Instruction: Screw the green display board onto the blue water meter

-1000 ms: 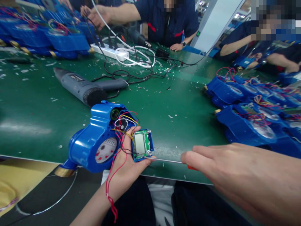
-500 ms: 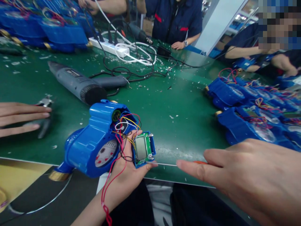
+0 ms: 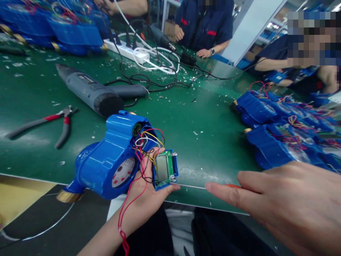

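Observation:
My left hand (image 3: 145, 190) is closed around a small green circuit board with a grey display (image 3: 162, 168), set in a blue frame. Thin red, black, yellow and white wires link the board to a blue water meter (image 3: 106, 156), which lies tilted by the table's front edge, its dial partly behind the wires. In my right hand (image 3: 277, 195) is a screwdriver (image 3: 193, 186) with a thin metal shaft and a bit of orange handle showing; most of the handle is hidden. The index finger lies along the shaft, whose tip reaches the board's lower right corner by my left thumb.
Red-and-grey cutting pliers (image 3: 65, 117) lie open at left, near a grey heat gun (image 3: 87, 89). Behind are a white power strip (image 3: 128, 51) and tangled cords. More blue meters (image 3: 266, 142) stand right and back left (image 3: 74, 32). Co-workers stand across the green table (image 3: 191, 117).
Another person's hand, which was over the pliers at left, has gone out of view; the pliers now lie uncovered. The view has shifted slightly. My hands keep the same hold.

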The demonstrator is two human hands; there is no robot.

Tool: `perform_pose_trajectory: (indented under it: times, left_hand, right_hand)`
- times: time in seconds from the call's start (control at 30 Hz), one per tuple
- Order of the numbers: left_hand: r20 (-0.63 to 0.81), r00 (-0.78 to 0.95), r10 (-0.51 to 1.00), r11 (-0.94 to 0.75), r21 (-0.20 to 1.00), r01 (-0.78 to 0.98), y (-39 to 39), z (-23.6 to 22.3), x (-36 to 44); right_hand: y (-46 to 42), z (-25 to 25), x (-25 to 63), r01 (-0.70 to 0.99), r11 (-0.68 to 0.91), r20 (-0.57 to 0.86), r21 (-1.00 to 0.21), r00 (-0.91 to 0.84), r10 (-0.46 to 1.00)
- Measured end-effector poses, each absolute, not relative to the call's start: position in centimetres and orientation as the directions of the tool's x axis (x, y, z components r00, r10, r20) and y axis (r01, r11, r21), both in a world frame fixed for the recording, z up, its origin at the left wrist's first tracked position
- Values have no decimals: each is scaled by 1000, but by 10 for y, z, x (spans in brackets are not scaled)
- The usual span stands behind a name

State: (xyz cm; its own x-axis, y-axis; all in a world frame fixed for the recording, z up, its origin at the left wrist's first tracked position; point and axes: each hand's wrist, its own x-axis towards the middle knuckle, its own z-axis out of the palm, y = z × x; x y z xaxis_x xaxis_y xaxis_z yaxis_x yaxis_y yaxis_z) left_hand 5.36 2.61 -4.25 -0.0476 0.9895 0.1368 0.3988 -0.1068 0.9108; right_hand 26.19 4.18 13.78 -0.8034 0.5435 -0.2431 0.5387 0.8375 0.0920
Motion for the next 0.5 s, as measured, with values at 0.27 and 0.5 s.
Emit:
perform_pose_trajectory:
  times: [0.27,0.5]
  left_hand:
    - [46,-67,997,-22,946,325,27,-38,55]
    - [69,-73,995,-39,935,353,28,-38,56]
  right_hand:
    - [39,129,264,526,845,-188,96,-824,535]
    - [41,132,261,509,851,-234,125,-819,524]
